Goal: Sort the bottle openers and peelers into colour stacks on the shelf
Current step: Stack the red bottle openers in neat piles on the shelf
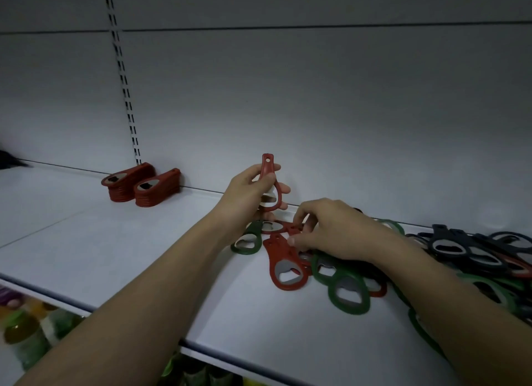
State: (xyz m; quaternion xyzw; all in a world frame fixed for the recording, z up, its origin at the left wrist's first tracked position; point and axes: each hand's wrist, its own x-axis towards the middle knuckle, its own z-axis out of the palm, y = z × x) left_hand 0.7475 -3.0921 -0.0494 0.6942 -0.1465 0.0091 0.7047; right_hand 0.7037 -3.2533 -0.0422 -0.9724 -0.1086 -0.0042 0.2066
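- Your left hand (253,193) is gripping a red bottle opener (269,184) upright above the shelf (115,241), thumb across the handle neck, fingers curled behind, loop end pointing down.
- Your right hand (331,230) is reaching down into the mixed pile (403,264), fingertips (292,239) pinching at the handle end of another red opener (285,264) lying flat; whether it's actually lifted, can't tell.
- Pile is sitting on the right of the shelf: green, red and dark blue openers overlapping, tangled loop over loop. Can't pick out any peelers from here.
- Two red stacks (141,185) are standing at the back left against the rear wall (288,98), side by side, well apart from the pile.
- Handling, judging by looks: thin flat plastic with a metal insert, so probably light and stiff, not fragile, a bit slick on the smooth shelf.
- Best hold is likely the narrow handle end or a finger through the loop; lying flat they're giving little edge, so slide one clear of its neighbours before pinching.
- Risk: loops are overlapping, lifting one may be dragging others along.
- Red sorting looks well underway; green and blue stacks aren't started.
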